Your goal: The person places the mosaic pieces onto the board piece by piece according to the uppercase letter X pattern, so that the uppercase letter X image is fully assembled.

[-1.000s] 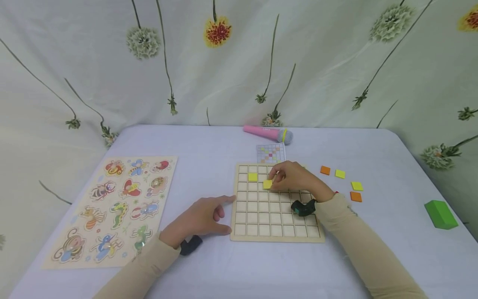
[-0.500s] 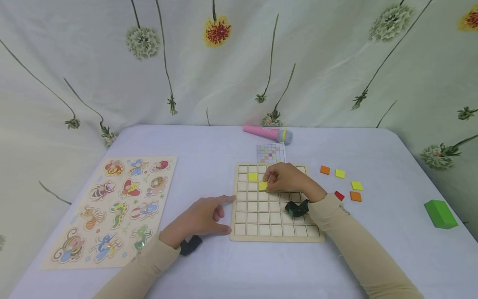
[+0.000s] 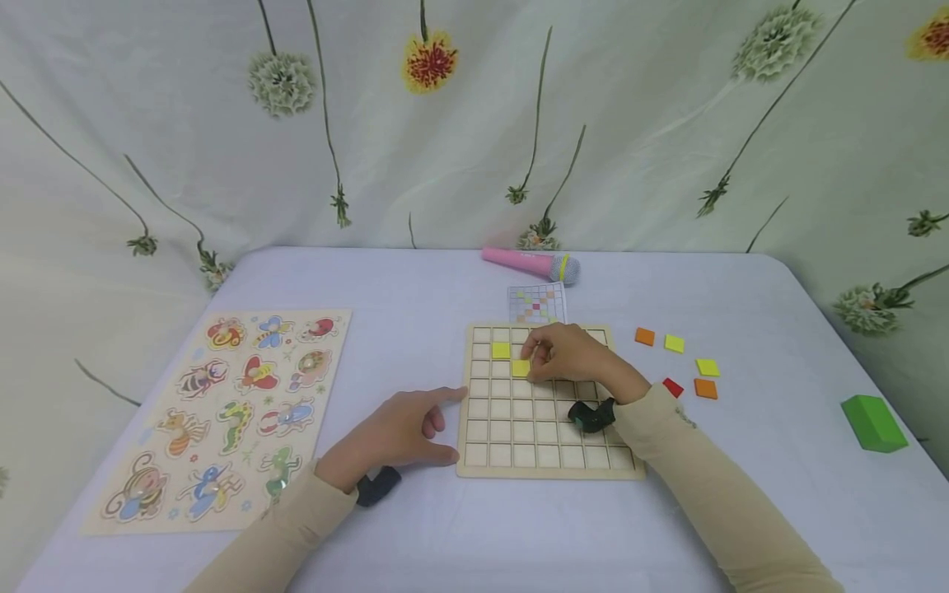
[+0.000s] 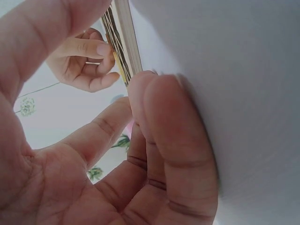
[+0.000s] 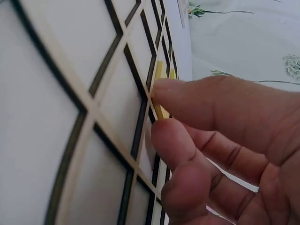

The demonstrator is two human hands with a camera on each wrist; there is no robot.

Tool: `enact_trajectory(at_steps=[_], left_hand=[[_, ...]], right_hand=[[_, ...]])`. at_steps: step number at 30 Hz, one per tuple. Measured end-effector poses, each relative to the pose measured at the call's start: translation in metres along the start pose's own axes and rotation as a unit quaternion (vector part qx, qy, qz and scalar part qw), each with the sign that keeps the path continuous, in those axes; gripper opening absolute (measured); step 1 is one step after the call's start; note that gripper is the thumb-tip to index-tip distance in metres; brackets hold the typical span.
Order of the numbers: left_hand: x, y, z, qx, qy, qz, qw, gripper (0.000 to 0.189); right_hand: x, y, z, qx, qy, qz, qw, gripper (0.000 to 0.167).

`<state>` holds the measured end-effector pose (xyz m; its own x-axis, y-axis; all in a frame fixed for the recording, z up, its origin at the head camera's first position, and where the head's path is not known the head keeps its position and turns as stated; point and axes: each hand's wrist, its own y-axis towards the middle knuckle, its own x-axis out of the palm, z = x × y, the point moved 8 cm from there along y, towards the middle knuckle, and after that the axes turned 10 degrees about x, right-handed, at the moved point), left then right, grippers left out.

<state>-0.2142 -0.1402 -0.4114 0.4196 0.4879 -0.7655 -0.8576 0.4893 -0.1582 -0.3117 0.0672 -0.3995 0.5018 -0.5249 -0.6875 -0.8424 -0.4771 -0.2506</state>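
A wooden grid board (image 3: 511, 455) lies flat on the table in the head view. My left hand (image 3: 404, 428) is at its left edge, index finger and thumb stretched out and touching that edge, the other fingers bent underneath. With thumb and fingertips, my right hand (image 3: 567, 354) pinches a yellow square tile (image 3: 521, 368) at a cell in the second row. In the right wrist view the yellow tile (image 5: 159, 108) stands slightly tilted against the grid, partly behind the thumb. A second yellow tile (image 3: 501, 350) sits in a cell up and left of it.
Right of the board lie orange tiles (image 3: 644, 336), yellow tiles (image 3: 708, 367) and a red tile (image 3: 672, 387). A small pattern card (image 3: 537, 303) and a pink toy microphone (image 3: 522, 262) are behind it. An insect puzzle board (image 3: 230, 412) lies left; a green block (image 3: 875, 423) stands far right.
My right hand has shifted slightly left with the yellow tile, bringing it over a cell, then held nearly still. The red tile beside the sleeve has come into fuller view. My left hand stays put.
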Motion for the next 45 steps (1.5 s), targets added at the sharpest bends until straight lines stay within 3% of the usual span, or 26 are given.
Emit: enact_trajectory(at_steps=[11, 22, 33, 45], left_hand=[[0.000, -0.001, 0.002, -0.004, 0.000, 0.001, 1.0000, 0.083], [0.001, 0.000, 0.001, -0.006, 0.001, 0.001, 1.0000, 0.084], [0.002, 0.001, 0.001, -0.011, 0.001, 0.001, 0.9999, 0.085], [0.002, 0.001, 0.000, -0.019, 0.002, -0.002, 0.9998, 0.086]], right_hand=[[-0.017, -0.017, 0.009, -0.047, 0.021, 0.009, 0.9986, 0.020], [-0.050, -0.034, 0.028, -0.057, 0.052, 0.064, 0.9950, 0.019], [-0.083, -0.048, 0.069, 0.038, 0.094, 0.109, 0.9889, 0.024], [-0.108, -0.061, 0.113, 0.087, 0.147, 0.132, 0.9764, 0.033]])
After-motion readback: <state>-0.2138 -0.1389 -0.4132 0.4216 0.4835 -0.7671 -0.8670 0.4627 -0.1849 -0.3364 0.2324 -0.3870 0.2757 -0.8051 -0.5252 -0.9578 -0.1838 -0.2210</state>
